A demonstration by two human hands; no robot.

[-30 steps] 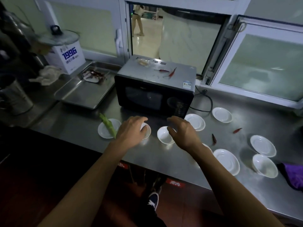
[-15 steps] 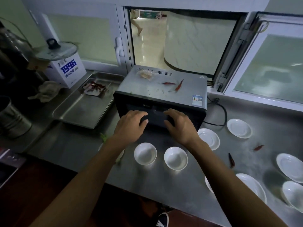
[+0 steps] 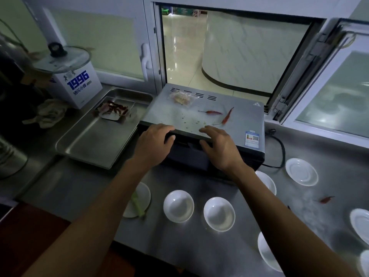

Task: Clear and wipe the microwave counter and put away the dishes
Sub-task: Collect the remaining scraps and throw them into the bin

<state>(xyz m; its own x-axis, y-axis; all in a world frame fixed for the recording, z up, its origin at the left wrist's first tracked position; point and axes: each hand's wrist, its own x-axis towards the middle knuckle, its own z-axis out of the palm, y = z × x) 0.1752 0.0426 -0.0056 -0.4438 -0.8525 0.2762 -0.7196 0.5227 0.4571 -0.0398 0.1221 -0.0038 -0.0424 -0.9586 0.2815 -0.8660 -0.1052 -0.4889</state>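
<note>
The microwave (image 3: pixel 201 124) stands on the steel tabletop (image 3: pixel 83 182) below the open window, with two red chilies (image 3: pixel 219 115) and crumbs on its top. My left hand (image 3: pixel 153 144) and right hand (image 3: pixel 218 147) hover at its front edge, fingers relaxed, grasping nothing. Two small white bowls (image 3: pixel 178 205) sit just in front, saucers (image 3: pixel 301 171) to the right.

Far left on my side: white box (image 3: pixel 79 87) printed 1996, glass lid (image 3: pixel 60 60) resting on top. Crumpled rag (image 3: pixel 49 113) just beside it. Steel pot (image 3: pixel 10 156) at left edge. Open window (image 3: pixel 219 50) ahead, tiled floor beyond.
</note>
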